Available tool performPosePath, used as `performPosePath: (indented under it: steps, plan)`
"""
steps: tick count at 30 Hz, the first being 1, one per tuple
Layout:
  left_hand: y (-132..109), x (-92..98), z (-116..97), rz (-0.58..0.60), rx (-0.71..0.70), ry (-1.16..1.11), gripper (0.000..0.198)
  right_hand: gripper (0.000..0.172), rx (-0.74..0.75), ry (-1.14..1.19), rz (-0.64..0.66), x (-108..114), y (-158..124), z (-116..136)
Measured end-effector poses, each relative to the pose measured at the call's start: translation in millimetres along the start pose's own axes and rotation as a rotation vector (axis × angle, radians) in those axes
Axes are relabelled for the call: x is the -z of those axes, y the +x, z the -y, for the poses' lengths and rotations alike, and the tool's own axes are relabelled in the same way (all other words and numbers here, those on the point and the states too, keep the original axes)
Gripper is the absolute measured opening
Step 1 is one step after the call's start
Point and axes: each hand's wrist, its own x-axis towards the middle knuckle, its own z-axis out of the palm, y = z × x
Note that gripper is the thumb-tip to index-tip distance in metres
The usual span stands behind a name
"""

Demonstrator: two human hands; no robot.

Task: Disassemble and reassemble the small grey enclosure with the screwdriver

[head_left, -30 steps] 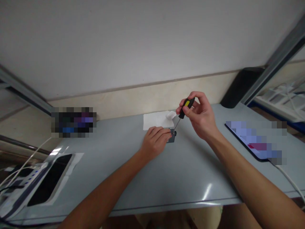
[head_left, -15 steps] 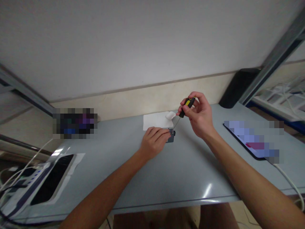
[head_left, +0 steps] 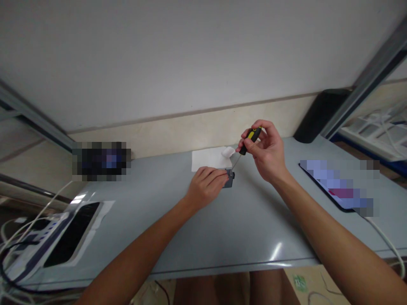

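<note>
A small dark grey part (head_left: 228, 183) lies on the grey table, partly hidden under the fingers of my left hand (head_left: 206, 185), which hold it down. My right hand (head_left: 269, 152) grips a black and yellow screwdriver (head_left: 251, 139) by its handle. The screwdriver slants down to the left, and its thin shaft ends at the top of the dark part, near my left fingertips. Just behind lies a sheet of white paper (head_left: 206, 159) with a crumpled white piece (head_left: 227, 152) at its right corner.
The grey table (head_left: 178, 250) meets a wall at the back. On the left are a black-screened device (head_left: 73, 235), a power strip (head_left: 47, 241) with cables and a blurred dark object (head_left: 103, 161). At right are a lit tablet (head_left: 333, 184) and a black cylinder (head_left: 321, 116).
The view has shifted slightly. Both hands keep nearly the same pose, with the screwdriver still against the dark part.
</note>
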Motion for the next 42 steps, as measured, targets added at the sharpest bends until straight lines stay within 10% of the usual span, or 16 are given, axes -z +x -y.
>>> performPosePath:
  steps: [42]
  plan:
    - [10.1, 9.3, 24.2, -0.099, 0.382, -0.142, 0.018, 0.055, -0.081, 0.045, -0.239, 3.4, 1.1, -12.8]
